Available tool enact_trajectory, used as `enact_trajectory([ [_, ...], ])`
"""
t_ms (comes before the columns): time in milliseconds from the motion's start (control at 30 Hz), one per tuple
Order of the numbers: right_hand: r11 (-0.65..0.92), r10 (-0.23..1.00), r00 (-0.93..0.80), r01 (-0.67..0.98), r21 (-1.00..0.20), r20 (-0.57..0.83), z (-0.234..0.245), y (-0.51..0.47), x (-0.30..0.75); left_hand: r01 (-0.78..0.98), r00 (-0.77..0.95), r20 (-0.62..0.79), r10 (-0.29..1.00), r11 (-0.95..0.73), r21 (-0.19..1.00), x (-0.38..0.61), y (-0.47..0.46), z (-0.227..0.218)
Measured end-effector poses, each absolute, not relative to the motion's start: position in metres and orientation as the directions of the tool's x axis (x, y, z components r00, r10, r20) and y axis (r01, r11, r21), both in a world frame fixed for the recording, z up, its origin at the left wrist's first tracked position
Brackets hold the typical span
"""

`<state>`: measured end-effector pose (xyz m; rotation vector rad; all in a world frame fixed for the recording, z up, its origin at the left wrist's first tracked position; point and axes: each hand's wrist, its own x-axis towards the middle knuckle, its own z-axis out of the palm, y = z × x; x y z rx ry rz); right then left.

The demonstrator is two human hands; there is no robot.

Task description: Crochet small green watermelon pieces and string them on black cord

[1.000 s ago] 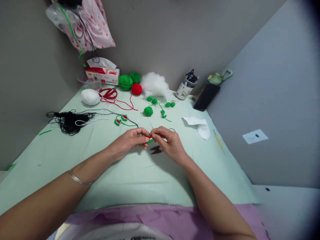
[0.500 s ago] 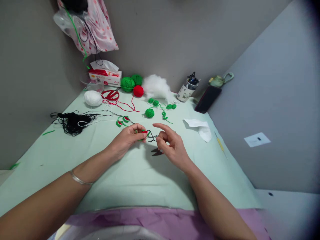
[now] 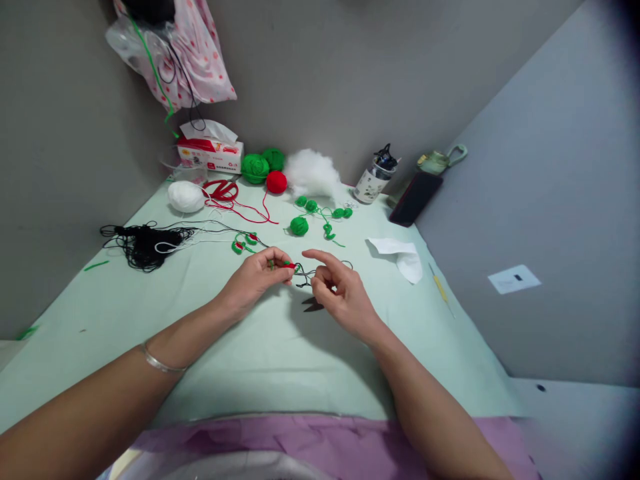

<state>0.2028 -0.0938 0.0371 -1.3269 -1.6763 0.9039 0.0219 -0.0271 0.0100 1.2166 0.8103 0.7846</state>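
Note:
Between the thumb and fingers of my left hand (image 3: 256, 279) is a small red and green crocheted piece (image 3: 289, 265), partly hidden by the fingers. Black yarn (image 3: 303, 273) runs from that piece toward my right hand (image 3: 344, 292). There the thumb and curled fingers close on the yarn, while the index finger points out toward the left. Dark scissor blades (image 3: 313, 305) lie on the table just under the right hand, their handles hidden. Two more green and red crocheted pieces (image 3: 240, 247) rest beyond my left hand.
A tangled black yarn bundle (image 3: 150, 245) and white yarn ball (image 3: 186, 197) lie left. Behind are red-handled scissors (image 3: 223, 191), green yarn balls (image 3: 255, 169), a red ball (image 3: 277, 182) and white stuffing (image 3: 313, 173). Tissue (image 3: 399, 257) and a yellow-handled hook (image 3: 441, 289) lie right.
My right hand has shifted slightly left, closer to the crocheted piece. A loop of black yarn now shows more beyond it. My left hand has barely moved.

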Motion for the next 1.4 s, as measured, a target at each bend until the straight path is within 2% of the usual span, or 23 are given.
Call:
enact_trajectory([
  [167,0.133,0.990,-0.091,0.434,-0.891,0.104,0.034,-0.094,0.199,0.106,0.359,0.058,0.932,-0.102,0.989,0.026,-0.035,0.008],
  [367,0.116,0.993,-0.054,0.461,-0.879,0.103,0.027,-0.094,0.191,0.097,0.355,0.223,0.908,-0.272,0.957,0.032,-0.049,0.004],
  [467,0.125,0.991,-0.005,0.404,-0.906,0.134,0.033,-0.090,0.198,0.066,0.345,0.360,0.867,-0.405,0.912,0.030,-0.050,0.004],
  [567,0.119,0.976,0.131,0.344,-0.931,0.173,0.044,-0.085,0.211,0.038,0.348,0.544,0.763,-0.591,0.805,0.025,-0.050,0.005],
  [667,0.089,0.985,0.119,0.284,-0.955,0.127,0.050,-0.082,0.220,0.043,0.370,0.632,0.680,-0.693,0.720,0.022,-0.050,0.008],
  [800,0.077,0.996,-0.069,0.236,-0.969,0.062,0.050,-0.084,0.217,0.090,0.420,0.527,0.739,-0.612,0.786,0.021,-0.052,0.010],
  [900,0.028,0.992,-0.128,0.231,-0.973,-0.002,0.047,-0.085,0.213,0.059,0.459,0.434,0.775,-0.514,0.856,0.023,-0.051,0.010],
  [1000,-0.041,0.998,-0.047,0.130,-0.991,-0.047,0.043,-0.080,0.215,-0.028,0.521,0.320,0.791,-0.360,0.933,0.026,-0.052,0.011],
  [1100,-0.031,0.990,0.136,-0.124,-0.992,-0.048,0.042,-0.072,0.222,-0.080,0.580,0.187,0.793,-0.173,0.982,0.028,-0.053,0.012],
  [1133,-0.034,0.987,0.145,-0.204,-0.978,-0.064,0.043,-0.071,0.223,-0.083,0.592,0.148,0.792,-0.123,0.989,0.028,-0.053,0.012],
  [1200,-0.093,0.994,0.034,-0.306,-0.948,-0.108,0.045,-0.071,0.225,-0.093,0.610,0.086,0.788,-0.036,0.995,0.029,-0.051,0.012],
  [1300,-0.208,0.967,-0.211,-0.313,-0.927,-0.145,0.049,-0.074,0.224,-0.137,0.645,0.023,0.764,0.086,0.987,0.028,-0.048,0.012],
  [1333,-0.214,0.962,-0.231,-0.315,-0.925,-0.144,0.050,-0.074,0.226,-0.152,0.656,0.006,0.754,0.125,0.980,0.028,-0.047,0.013],
  [1400,-0.183,0.978,-0.157,-0.337,-0.923,-0.137,0.051,-0.071,0.233,-0.172,0.662,-0.035,0.749,0.197,0.965,0.028,-0.045,0.014],
])
